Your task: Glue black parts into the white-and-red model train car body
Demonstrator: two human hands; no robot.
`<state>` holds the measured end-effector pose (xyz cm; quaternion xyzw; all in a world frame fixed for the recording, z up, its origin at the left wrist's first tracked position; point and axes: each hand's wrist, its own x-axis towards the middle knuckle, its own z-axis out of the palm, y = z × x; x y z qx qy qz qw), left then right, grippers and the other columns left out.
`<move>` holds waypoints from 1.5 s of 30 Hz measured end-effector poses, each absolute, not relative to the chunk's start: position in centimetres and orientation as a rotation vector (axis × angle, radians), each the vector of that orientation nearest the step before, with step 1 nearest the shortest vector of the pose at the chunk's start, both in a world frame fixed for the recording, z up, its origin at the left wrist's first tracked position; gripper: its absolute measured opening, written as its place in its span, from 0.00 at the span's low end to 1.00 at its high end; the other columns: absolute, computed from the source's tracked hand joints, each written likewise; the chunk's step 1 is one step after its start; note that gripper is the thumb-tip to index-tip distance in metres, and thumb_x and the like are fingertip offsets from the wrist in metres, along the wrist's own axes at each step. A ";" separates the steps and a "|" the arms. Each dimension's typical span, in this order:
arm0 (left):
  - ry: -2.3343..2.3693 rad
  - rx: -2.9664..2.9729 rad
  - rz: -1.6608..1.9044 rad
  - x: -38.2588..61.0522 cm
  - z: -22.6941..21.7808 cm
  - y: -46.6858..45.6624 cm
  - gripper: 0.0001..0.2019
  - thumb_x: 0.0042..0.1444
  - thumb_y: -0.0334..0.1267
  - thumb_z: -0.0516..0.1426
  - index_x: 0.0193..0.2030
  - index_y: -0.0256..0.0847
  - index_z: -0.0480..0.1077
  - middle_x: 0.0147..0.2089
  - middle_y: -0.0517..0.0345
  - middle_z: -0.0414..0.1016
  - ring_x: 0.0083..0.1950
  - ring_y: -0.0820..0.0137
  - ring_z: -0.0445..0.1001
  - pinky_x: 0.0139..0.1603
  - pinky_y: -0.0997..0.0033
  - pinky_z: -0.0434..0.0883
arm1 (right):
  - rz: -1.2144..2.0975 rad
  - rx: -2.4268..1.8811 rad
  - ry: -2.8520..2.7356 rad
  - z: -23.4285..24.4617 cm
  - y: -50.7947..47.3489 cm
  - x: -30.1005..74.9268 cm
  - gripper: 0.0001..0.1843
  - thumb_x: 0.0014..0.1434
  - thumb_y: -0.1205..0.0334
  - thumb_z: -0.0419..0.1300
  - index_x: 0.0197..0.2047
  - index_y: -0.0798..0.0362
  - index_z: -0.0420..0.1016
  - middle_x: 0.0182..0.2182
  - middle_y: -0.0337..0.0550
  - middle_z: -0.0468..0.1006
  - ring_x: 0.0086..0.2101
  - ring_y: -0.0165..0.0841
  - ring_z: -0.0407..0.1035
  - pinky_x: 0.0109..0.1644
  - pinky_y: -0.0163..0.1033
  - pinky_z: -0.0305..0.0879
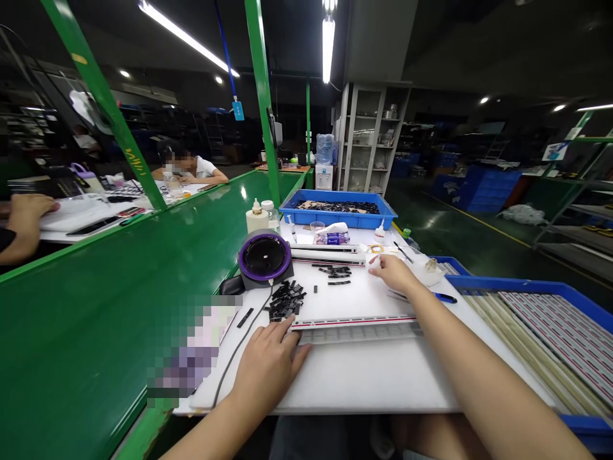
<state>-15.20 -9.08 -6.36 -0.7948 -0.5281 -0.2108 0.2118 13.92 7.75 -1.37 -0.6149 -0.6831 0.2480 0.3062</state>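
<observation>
My left hand (269, 361) lies on the white work board (364, 377), fingers bent, its fingertips on the left end of a long white strip with a red stripe (357, 326) and beside a heap of small black parts (286, 300). My right hand (391, 271) reaches far across the board, fingers curled near a small white piece and a roll of yellow tape (377, 248). What those fingers hold is hidden. A row of black parts (336, 273) lies just left of that hand.
A round purple-rimmed device (265, 257) stands at the board's back left, with glue bottles (257, 217) behind. A blue bin (338, 209) of dark parts sits at the back, a blue tray of striped strips (555, 332) at right. A green conveyor (110, 300) runs left; other people sit beyond.
</observation>
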 end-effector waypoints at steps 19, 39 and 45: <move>-1.554 -2.231 -0.642 -14.7 -6.2 -9.2 0.10 0.57 0.44 0.58 0.36 0.41 0.75 0.49 0.49 0.78 0.44 0.57 0.76 0.43 0.53 0.75 | 1.414 -0.472 -0.986 -3.7 -5.3 6.2 0.14 0.59 0.55 0.64 0.45 0.50 0.68 0.18 0.29 0.55 0.19 0.24 0.45 0.22 0.29 0.44; -1.623 -2.275 -0.716 -14.6 -6.2 -9.2 0.10 0.57 0.43 0.56 0.38 0.41 0.75 0.49 0.48 0.78 0.45 0.59 0.76 0.46 0.55 0.76 | 0.453 -0.690 -1.695 -4.7 -7.1 2.4 0.09 0.64 0.58 0.59 0.36 0.53 0.75 0.30 0.42 0.79 0.29 0.36 0.74 0.34 0.39 0.67; -1.621 -2.269 -0.736 -14.6 -6.4 -9.1 0.10 0.56 0.43 0.57 0.39 0.40 0.75 0.48 0.47 0.78 0.45 0.58 0.76 0.45 0.56 0.76 | 0.505 -0.717 -1.715 -4.7 -6.9 2.1 0.12 0.66 0.57 0.57 0.33 0.53 0.76 0.28 0.43 0.78 0.28 0.36 0.73 0.33 0.39 0.68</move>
